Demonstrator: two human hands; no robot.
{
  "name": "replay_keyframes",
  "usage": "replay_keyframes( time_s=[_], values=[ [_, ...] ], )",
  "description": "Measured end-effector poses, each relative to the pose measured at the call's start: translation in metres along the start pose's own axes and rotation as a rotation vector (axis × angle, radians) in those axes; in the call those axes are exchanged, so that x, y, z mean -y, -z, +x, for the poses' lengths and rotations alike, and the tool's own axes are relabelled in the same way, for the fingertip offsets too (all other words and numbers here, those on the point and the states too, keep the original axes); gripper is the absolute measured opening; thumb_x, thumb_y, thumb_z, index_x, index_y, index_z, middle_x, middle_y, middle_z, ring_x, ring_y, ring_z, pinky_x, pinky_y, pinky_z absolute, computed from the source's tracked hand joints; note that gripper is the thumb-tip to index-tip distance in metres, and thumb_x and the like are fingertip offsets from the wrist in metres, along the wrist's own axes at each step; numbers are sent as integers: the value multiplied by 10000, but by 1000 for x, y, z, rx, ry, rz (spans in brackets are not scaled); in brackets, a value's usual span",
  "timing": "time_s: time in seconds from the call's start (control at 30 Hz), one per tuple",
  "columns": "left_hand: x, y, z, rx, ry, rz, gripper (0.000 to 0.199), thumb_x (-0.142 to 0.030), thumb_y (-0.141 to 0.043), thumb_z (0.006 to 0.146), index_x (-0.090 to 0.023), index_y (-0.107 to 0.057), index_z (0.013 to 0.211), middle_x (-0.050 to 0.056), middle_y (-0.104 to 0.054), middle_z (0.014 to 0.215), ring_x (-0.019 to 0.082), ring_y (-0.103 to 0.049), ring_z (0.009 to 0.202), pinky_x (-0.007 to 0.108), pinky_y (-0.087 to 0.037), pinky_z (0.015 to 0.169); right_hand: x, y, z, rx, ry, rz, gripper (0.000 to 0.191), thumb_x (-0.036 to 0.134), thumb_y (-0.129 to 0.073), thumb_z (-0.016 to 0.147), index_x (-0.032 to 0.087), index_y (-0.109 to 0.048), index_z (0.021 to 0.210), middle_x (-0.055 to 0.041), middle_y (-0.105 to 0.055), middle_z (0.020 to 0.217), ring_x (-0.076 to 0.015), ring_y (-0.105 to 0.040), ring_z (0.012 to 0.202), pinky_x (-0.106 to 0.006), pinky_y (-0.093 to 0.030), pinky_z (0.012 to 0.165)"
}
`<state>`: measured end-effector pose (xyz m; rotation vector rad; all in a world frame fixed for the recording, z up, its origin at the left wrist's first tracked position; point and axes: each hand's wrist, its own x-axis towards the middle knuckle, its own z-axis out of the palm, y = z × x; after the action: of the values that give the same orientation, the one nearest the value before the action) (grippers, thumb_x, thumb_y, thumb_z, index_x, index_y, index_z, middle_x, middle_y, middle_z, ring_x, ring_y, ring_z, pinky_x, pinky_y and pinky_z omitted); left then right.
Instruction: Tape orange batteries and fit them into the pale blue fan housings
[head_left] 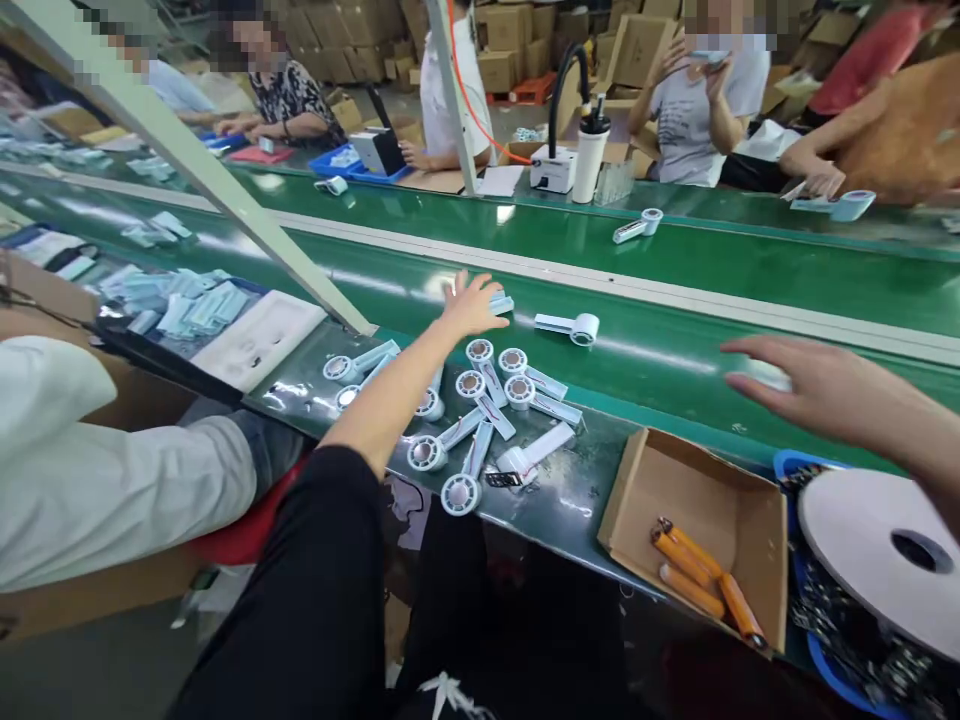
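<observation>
My left hand point(474, 305) reaches over the green conveyor belt point(660, 375), fingers spread, over a light blue part point(501, 303) that it partly hides; whether they touch I cannot tell. Right of it on the belt lies a light blue fan-shaped part point(583, 329) with a round head and a flat handle. Several similar parts point(519, 390) lie loosely on the dark table edge beneath my left forearm. My right hand point(802, 385) hovers over the belt at the right, thumb and fingers apart, holding nothing.
A cardboard box point(622, 500) with several orange cylinders stands at the front right, beside a white reel point(862, 540) and a blue bin point(829, 665). A slanted metal post point(225, 190) crosses the left. People sit across the belt; a person's sleeve point(135, 490) is at the left.
</observation>
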<state>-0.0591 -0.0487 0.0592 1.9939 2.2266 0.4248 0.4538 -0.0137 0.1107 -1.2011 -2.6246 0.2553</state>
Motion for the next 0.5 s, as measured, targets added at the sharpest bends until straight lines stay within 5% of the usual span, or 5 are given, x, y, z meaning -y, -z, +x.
replay_keyframes(
  time_s=[0.1,0.17,0.23,0.37,0.5],
  values=[
    [52,-11,52,191,96,-5,1071,-413,-1002,475,-164,-606,1439,229,-414,1601,528,-297,1478,761,-238,1178,44,-62,124,168,209,-20,619,536,-655,892,259,-629,1445,-119,-527,1588,-395,-572,1384,-636,-447,1183],
    [69,-24,61,236,79,-23,1063,-384,-981,501,-157,-582,1460,218,-431,1566,471,-377,1447,705,-230,1217,61,-110,183,237,174,-42,752,412,-814,784,239,-599,1483,-151,-322,1717,-463,-504,1431,-656,-431,1170],
    [81,-28,56,228,53,-20,1043,-337,-945,560,-151,-542,1504,207,-419,1560,432,-416,1430,651,-204,1252,70,-146,220,303,104,-11,822,339,-909,686,224,-630,1451,-193,-323,1707,-467,-554,1369,-621,-456,1128],
    [119,17,-1,173,-22,87,1007,-277,-895,623,-139,-508,1542,180,-407,1561,430,-421,1419,588,-227,1264,68,-170,233,343,58,78,690,336,-878,750,113,-670,1369,-256,-653,1376,-344,-680,1164,-466,-495,1015],
    [179,100,-119,85,174,191,929,-352,-854,721,-139,-497,1551,135,-386,1576,329,-374,1465,471,-228,1279,61,-164,194,325,78,136,611,350,-746,898,78,-588,1421,-238,-677,1321,-299,-676,1127,-377,-494,954]
  ],
)
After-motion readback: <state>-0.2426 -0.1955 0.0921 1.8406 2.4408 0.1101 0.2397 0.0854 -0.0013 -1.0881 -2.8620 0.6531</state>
